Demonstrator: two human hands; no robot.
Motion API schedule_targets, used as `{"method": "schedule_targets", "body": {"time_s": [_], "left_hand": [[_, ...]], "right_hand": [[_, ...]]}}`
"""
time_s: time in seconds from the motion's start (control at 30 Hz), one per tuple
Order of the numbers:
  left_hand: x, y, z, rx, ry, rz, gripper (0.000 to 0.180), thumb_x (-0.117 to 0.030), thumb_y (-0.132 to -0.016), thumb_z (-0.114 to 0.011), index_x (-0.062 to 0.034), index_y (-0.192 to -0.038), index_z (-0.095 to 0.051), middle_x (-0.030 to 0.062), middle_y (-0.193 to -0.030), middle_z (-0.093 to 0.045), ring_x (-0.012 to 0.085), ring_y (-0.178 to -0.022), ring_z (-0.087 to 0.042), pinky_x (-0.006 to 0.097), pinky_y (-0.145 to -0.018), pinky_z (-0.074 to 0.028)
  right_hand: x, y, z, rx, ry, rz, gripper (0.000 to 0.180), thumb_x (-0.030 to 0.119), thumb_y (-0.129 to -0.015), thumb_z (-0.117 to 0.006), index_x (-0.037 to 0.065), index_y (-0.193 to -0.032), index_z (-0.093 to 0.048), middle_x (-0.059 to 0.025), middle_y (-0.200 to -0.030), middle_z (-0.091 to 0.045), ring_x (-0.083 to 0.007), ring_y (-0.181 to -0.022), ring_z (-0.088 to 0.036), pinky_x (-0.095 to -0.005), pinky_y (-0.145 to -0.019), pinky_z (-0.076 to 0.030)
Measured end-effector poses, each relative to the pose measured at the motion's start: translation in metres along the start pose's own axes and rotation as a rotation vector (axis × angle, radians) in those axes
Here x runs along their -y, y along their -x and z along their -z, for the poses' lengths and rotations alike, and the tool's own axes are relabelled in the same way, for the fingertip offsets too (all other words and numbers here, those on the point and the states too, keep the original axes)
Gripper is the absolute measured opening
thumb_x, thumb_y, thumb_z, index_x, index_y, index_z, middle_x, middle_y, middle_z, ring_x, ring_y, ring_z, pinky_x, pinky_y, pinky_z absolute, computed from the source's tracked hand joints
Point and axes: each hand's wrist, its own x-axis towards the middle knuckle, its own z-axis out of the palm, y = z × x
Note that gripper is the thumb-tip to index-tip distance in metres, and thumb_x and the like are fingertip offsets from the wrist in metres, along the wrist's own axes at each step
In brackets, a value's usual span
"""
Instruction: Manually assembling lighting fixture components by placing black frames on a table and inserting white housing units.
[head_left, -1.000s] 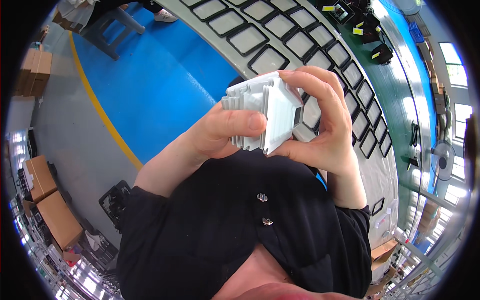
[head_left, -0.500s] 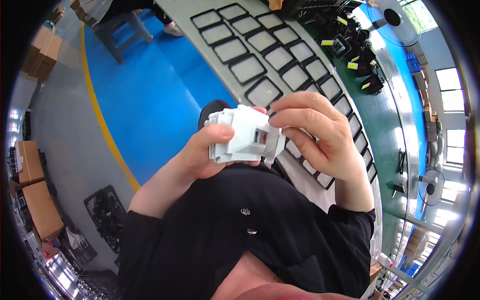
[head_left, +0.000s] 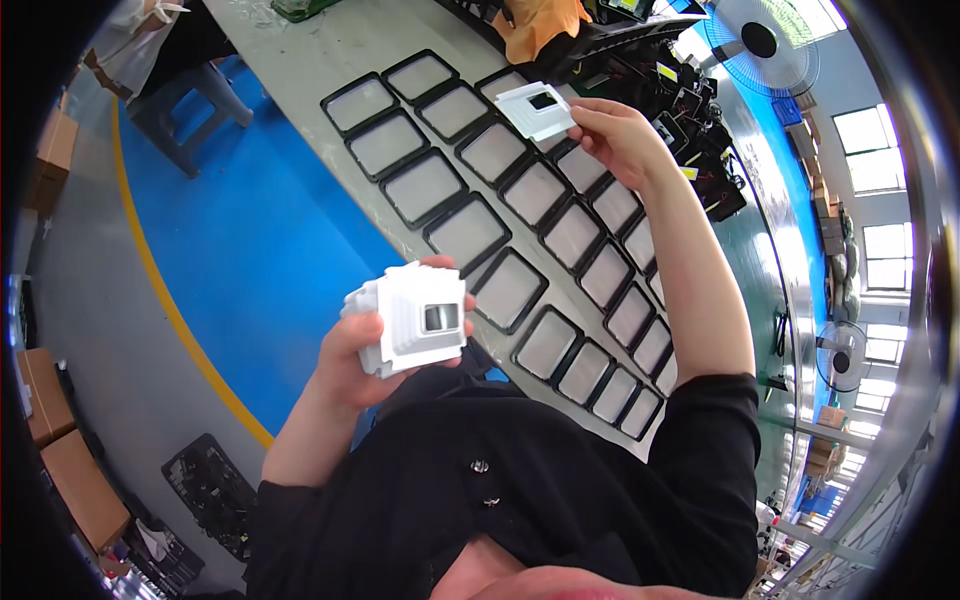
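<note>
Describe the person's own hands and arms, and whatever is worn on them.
The left hand and right hand wear no gloves, and nothing shows at the wrists. The forearms are bare up to the short, plain black sleeves of a black top.

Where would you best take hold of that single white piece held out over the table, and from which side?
Probably by its right-hand edge, coming from the right, as the right hand does. The white piece has a thin outer rim there that suits a pinch, and gripping it keeps fingers off the dark rectangle near its middle.
</note>
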Motion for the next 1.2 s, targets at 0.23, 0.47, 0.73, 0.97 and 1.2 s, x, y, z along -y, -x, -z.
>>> {"method": "schedule_targets", "body": {"time_s": [0.23,0.47,0.73,0.97,1.2], "left_hand": [[-0.019,0.008,0.025,-0.123,0.008,-0.046,0.094,-0.033,-0.066,-0.073,-0.0027,-0.142,-0.028,0.0255,-0.126,-0.051,0.0367,-0.111,-0.058,0.047,-0.085,-0.055],[-0.028,0.002,0.034,-0.166,0.011,-0.036,0.097,-0.032,-0.063,-0.075,-0.0015,-0.143,-0.028,0.0251,-0.125,-0.051,0.0363,-0.111,-0.058,0.046,-0.085,-0.055],[-0.026,0.000,0.036,-0.220,-0.020,-0.036,0.098,-0.033,-0.060,-0.075,0.0008,-0.141,-0.032,0.0244,-0.123,-0.053,0.0352,-0.109,-0.059,0.045,-0.084,-0.055],[-0.021,-0.002,0.034,-0.256,-0.017,-0.026,0.098,-0.032,-0.059,-0.075,0.0015,-0.140,-0.033,0.0246,-0.123,-0.053,0.0353,-0.109,-0.059,0.045,-0.085,-0.055],[-0.019,-0.002,0.035,-0.257,-0.003,-0.018,0.097,-0.030,-0.060,-0.074,0.0017,-0.141,-0.032,0.0253,-0.123,-0.053,0.0356,-0.109,-0.059,0.045,-0.085,-0.055]], "right_hand": [[-0.001,-0.070,-0.001,-0.062,0.127,-0.013,0.022,0.008,-0.089,-0.066,0.001,-0.109,-0.063,-0.0018,-0.088,-0.064,-0.0078,-0.074,-0.061,-0.0178,-0.063,-0.048],[-0.011,-0.086,-0.005,-0.054,0.137,-0.028,0.021,0.007,-0.088,-0.067,0.001,-0.108,-0.063,-0.0021,-0.088,-0.065,-0.0080,-0.073,-0.061,-0.0174,-0.063,-0.048],[-0.011,-0.082,-0.004,-0.296,0.892,0.429,0.025,0.022,-0.081,-0.071,0.005,-0.100,-0.070,-0.0001,-0.084,-0.066,-0.0094,-0.071,-0.059,-0.0269,-0.070,-0.049],[-0.021,-0.056,-0.024,-0.030,1.135,0.789,0.031,0.016,-0.081,-0.065,0.013,-0.112,-0.067,-0.0094,-0.115,-0.056,-0.0252,-0.105,-0.058,-0.0343,-0.088,-0.048],[-0.019,-0.064,-0.028,0.000,1.244,0.772,0.024,0.009,-0.082,-0.059,0.012,-0.104,-0.067,-0.0073,-0.117,-0.055,-0.0283,-0.109,-0.056,-0.0380,-0.094,-0.046]]}}
